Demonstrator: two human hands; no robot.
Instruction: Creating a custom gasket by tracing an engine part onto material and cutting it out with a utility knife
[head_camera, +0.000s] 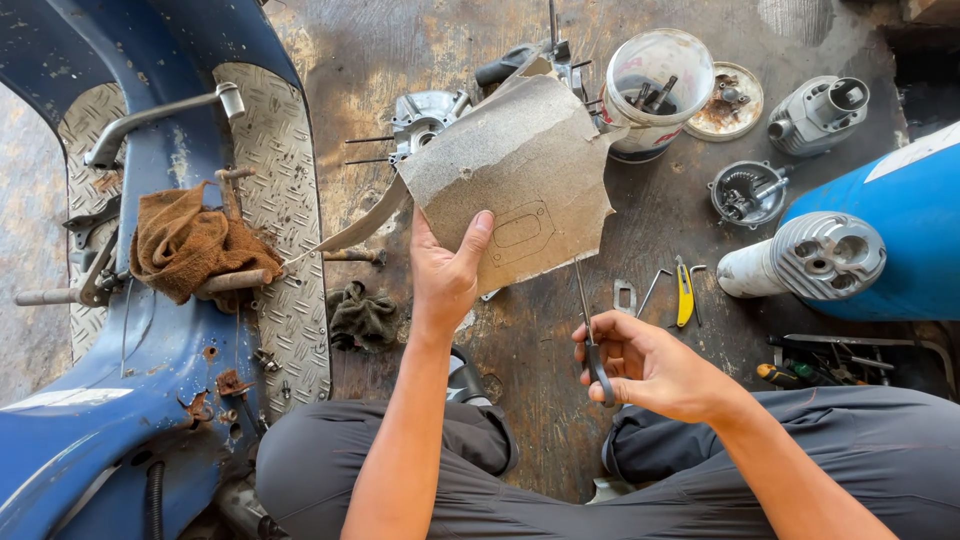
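My left hand holds up a grey sheet of gasket paper by its lower edge, thumb on its face. A small outline is drawn on the sheet near the thumb. A long strip hangs from the sheet's left side. My right hand grips a pair of scissors, blades pointing up just below the sheet's lower right edge, not touching it. I sit on the floor in dark trousers.
A blue scooter body with a brown rag lies at left. An engine case, a clear plastic tub of parts, a lid, a finned cylinder, a yellow utility knife and a blue tank lie around.
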